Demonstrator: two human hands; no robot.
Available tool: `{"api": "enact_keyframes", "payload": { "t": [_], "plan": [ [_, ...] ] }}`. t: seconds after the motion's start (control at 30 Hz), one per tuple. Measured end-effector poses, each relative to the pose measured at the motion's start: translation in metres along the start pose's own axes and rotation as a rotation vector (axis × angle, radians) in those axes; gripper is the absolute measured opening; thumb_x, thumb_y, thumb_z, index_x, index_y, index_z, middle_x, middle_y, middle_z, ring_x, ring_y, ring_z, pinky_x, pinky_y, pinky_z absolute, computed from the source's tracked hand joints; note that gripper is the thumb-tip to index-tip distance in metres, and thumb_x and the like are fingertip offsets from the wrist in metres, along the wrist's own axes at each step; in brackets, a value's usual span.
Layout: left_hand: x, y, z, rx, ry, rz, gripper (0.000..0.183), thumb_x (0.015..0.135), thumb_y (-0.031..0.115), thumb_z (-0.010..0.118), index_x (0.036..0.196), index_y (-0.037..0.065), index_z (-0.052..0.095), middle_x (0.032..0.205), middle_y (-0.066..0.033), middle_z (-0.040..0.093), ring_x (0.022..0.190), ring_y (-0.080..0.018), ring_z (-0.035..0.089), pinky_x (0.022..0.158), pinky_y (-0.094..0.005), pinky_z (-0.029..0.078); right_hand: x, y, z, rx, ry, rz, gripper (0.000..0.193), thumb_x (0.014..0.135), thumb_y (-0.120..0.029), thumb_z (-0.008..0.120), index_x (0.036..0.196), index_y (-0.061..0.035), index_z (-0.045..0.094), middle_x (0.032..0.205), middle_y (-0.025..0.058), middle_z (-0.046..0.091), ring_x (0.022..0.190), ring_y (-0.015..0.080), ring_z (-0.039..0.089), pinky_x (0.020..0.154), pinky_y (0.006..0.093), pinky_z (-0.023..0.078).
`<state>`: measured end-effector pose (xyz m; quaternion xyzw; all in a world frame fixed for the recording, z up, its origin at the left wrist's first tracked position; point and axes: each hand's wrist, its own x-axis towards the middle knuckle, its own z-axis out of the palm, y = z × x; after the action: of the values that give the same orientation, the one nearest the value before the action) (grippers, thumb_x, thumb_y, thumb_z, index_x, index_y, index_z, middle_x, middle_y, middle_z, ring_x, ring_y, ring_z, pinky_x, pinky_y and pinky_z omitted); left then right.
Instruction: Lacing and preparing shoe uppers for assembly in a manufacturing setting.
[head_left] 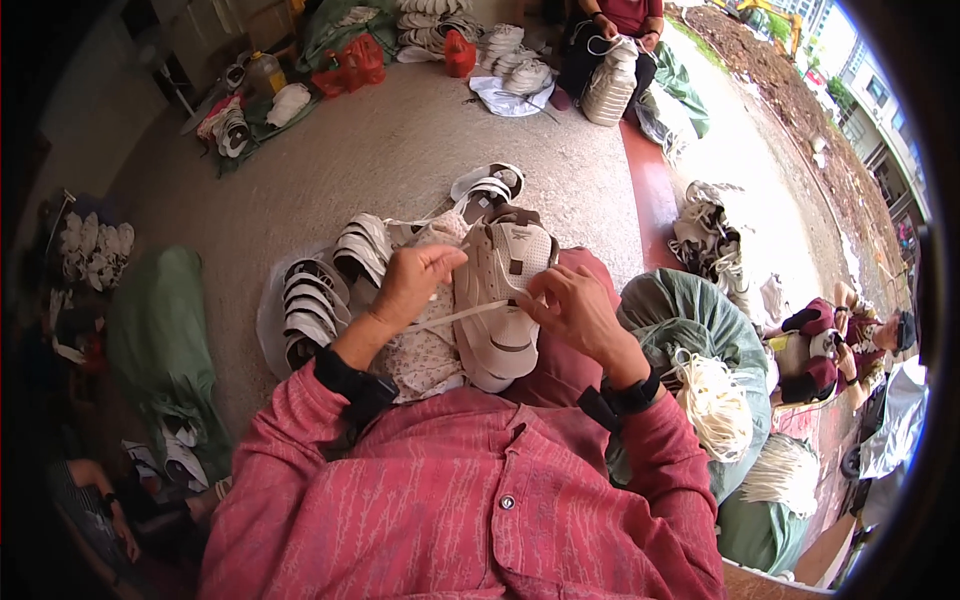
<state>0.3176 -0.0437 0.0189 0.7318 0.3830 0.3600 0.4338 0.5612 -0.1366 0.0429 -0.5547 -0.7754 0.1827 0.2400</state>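
A pale beige shoe upper [497, 345] lies across my lap with its perforated part pointing away from me. A flat cream shoelace [463, 314] runs over it toward my right hand. My right hand [580, 312] is at the upper's right edge, its thumb and fingers pinched on the lace. Raised beside the upper's left edge is my left hand [420, 280], thumb and fingertips pressed together. Whatever lies between those fingertips is too small to make out. A floral cloth [415, 365] covers my lap under the left side of the upper.
Stacked white shoe uppers [312, 305] stand on the floor at my left, with more uppers [488, 187] ahead. At my right, a bundle of cream laces [715, 405] rests on a green sack [690, 315]. Another green sack [160, 320] stands far left. Co-workers sit ahead and at right.
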Motion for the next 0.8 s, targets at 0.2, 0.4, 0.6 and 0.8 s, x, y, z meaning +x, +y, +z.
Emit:
{"api": "enact_keyframes", "payload": {
  "t": [0.2,0.4,0.6,0.8],
  "plan": [
    [-0.027,-0.01,0.018,0.083,-0.135,0.065,0.022,0.092,0.021,0.061,0.095,-0.001,0.066,0.072,0.0009,0.057,0.068,-0.0079,0.052,0.06,-0.024,0.043,0.003,-0.016,0.017,-0.084,0.207,-0.042,0.014,0.086,-0.017,0.063,0.09,-0.0046,0.061,0.086,0.0111,0.056,0.077,0.0327,0.06,0.068,0.0419,0.049],
    [-0.022,0.002,0.019,0.03,-0.302,-0.13,0.025,0.093,0.022,0.059,0.084,-0.001,0.061,0.07,0.002,0.052,0.067,-0.0075,0.047,0.059,-0.0251,0.04,-0.001,-0.009,0.024,0.58,0.151,0.168,0.014,0.087,-0.001,0.06,0.1,-0.0036,0.055,0.088,0.0079,0.06,0.072,0.0193,0.059,0.063,0.0295,0.048],
    [-0.025,0.001,0.024,-0.168,-0.184,-0.143,0.02,0.092,0.017,0.057,0.081,0.001,0.059,0.075,-0.001,0.049,0.073,-0.01,0.048,0.064,-0.0262,0.041,-0.01,0.0,0.015,1.042,0.113,0.272,0.024,0.093,-0.008,0.057,0.116,-0.0001,0.056,0.087,0.0018,0.061,0.072,0.0081,0.058,0.063,0.0217,0.047],
    [-0.024,-0.006,0.031,0.041,-0.328,-0.03,0.018,0.089,0.017,0.06,0.085,-0.001,0.064,0.078,-0.0048,0.057,0.072,-0.0128,0.053,0.065,-0.0277,0.044,-0.019,-0.001,0.004,1.172,0.195,0.353,0.026,0.097,-0.022,0.056,0.111,-0.0004,0.061,0.086,0.0026,0.062,0.069,0.0084,0.059,0.061,0.022,0.049]
  ]
}}
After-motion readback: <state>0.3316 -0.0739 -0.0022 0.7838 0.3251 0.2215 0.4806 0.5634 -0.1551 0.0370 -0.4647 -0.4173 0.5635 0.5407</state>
